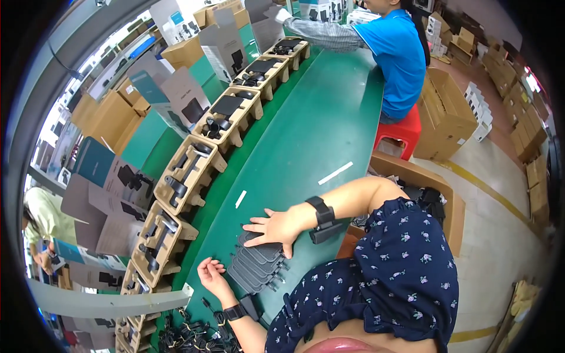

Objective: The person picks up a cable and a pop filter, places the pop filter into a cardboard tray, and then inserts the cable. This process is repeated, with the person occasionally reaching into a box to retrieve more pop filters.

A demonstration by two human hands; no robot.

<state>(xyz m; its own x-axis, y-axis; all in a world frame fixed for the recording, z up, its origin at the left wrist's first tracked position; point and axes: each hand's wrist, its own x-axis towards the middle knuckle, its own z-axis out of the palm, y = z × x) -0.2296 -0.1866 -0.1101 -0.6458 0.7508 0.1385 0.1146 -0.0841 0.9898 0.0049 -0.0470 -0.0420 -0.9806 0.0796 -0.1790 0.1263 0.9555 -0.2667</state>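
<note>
Several flat dark grey panels (254, 270) with rounded corners and small pegs along one edge lie overlapped in a fan on the green table. My right hand (272, 229) rests on the upper panels, palm down, its fingers spread. Just left of the panels is my left hand (214, 275), its fingers loosely bent and a little apart, with nothing visible in them. Each wrist wears a black strap with a small box. The right palm hides part of the top panels.
A row of cardboard trays (183, 174) with black parts runs along the left, beside open printed boxes (170, 97). Black cables (197, 329) are heaped at the lower left. A person in blue (397, 59) sits at the far right, near a large carton (441, 117).
</note>
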